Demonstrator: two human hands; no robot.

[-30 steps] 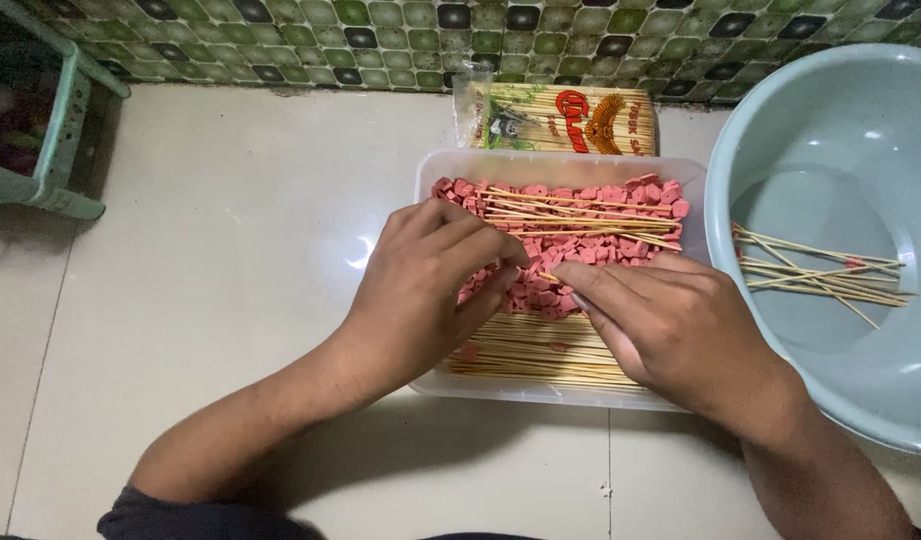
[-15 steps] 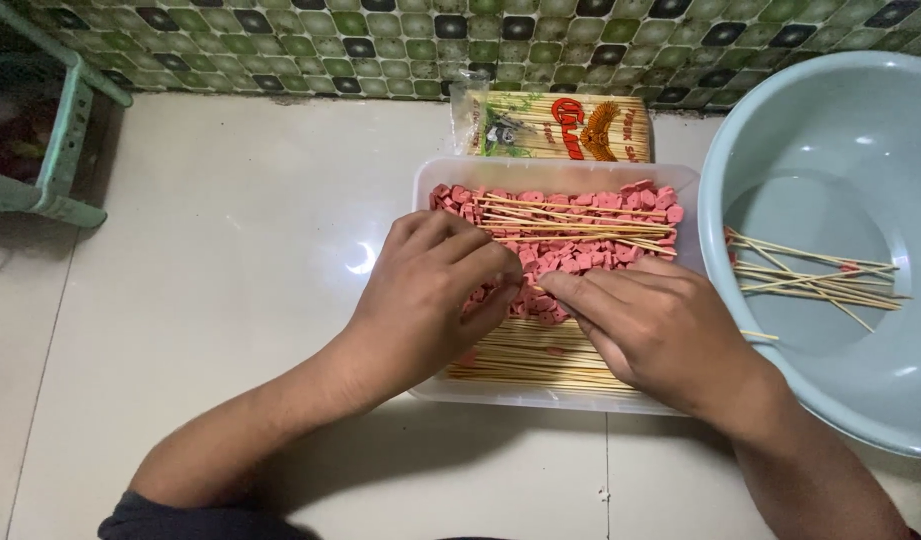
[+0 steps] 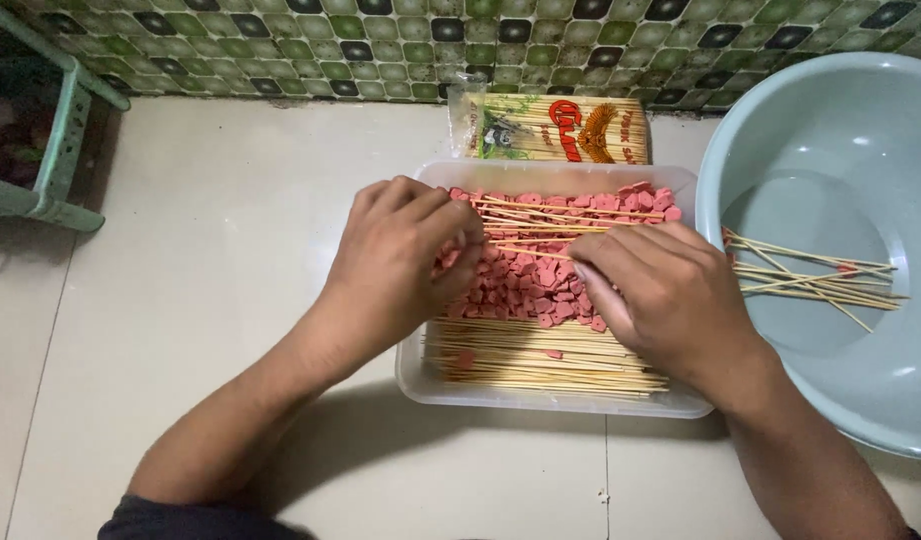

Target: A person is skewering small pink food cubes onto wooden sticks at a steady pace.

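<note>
Fingers [image 3: 451, 235] of the left hand [image 3: 401, 255] remain pinched on a bamboo skewer [image 3: 511, 243] over the clear tray [image 3: 551, 400]; the right hand [image 3: 661, 295] has crept inward, fingertips closed among the pink sausage pieces [image 3: 526, 285]. Threading continues, little altered.

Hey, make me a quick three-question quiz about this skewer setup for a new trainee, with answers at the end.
1. True or false: the pale blue basin holds a few skewers.
2. What lies in the clear tray besides bamboo skewers?
A. pink sausage pieces
B. green beans
C. rice
3. Which hand is nearer the basin?

Key:
1. True; skewers lie in it.
2. A, pink sausage pieces.
3. The right hand; the left hand is over the tray's other side.
</note>
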